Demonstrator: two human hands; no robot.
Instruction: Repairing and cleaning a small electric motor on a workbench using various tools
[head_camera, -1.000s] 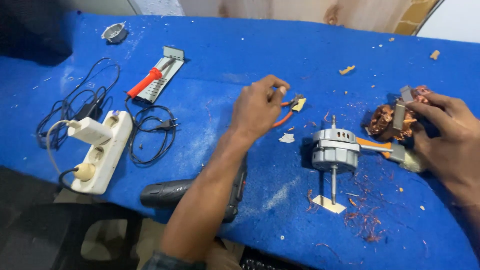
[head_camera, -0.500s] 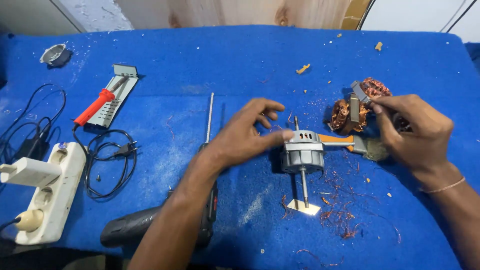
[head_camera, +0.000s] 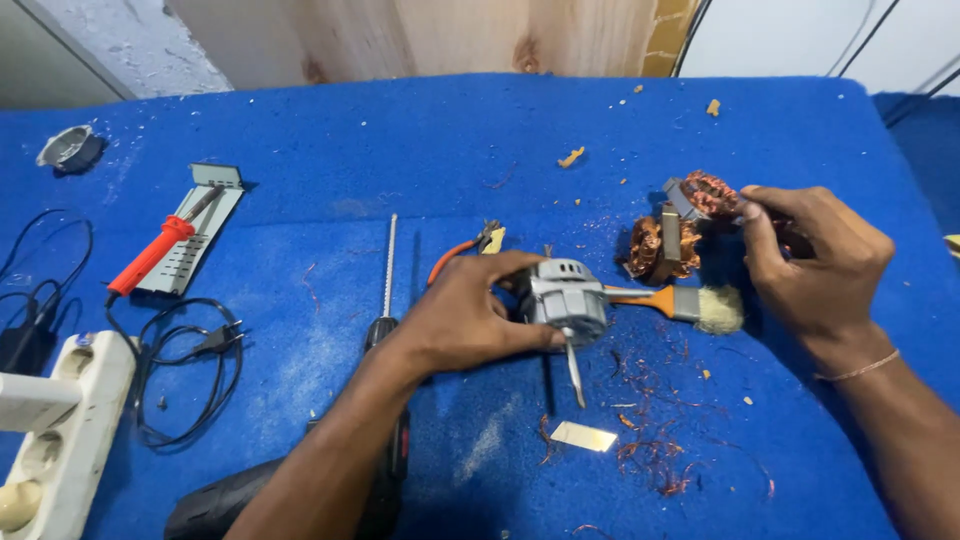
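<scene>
Near the middle of the table (head_camera: 400, 140), the left hand (head_camera: 470, 320) has its fingers wrapped around the grey motor housing (head_camera: 565, 298), whose shaft (head_camera: 574, 370) points toward the near edge. The right hand (head_camera: 815, 260), further toward the right edge, pinches the copper-wound stator (head_camera: 708, 195) in narrow fingers. The left hand is nearer the housing; an orange-handled brush (head_camera: 680, 303) lies between the two hands.
</scene>
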